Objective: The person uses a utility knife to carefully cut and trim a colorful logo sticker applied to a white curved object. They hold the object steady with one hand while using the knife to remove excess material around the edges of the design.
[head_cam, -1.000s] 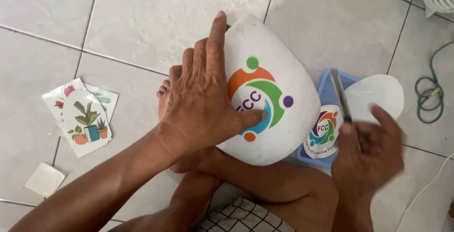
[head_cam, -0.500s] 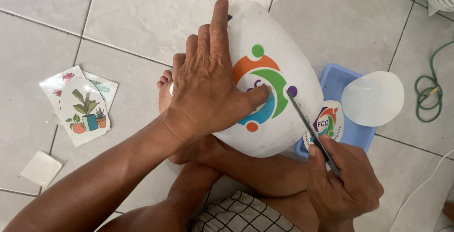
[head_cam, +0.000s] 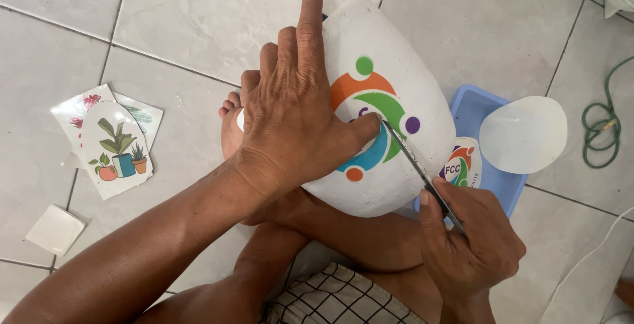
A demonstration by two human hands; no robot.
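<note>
Left hand [head_cam: 297, 112] flat, fingers spread, thumb extended; right hand [head_cam: 472, 241] closed in a pinching grip.

Under the left hand [head_cam: 294, 126], a white helmet [head_cam: 396, 79] bears an orange, green, blue swirl sticker [head_cam: 370, 109] (purple dot beside); right of it, a blue tray [head_cam: 472, 109].

A round orange, green, blue and purple sticker [head_cam: 370, 122] sits on the central white dome, a matching one [head_cam: 460, 163] lies right, and plant-picture stickers [head_cam: 117, 147] lie far left.
</note>
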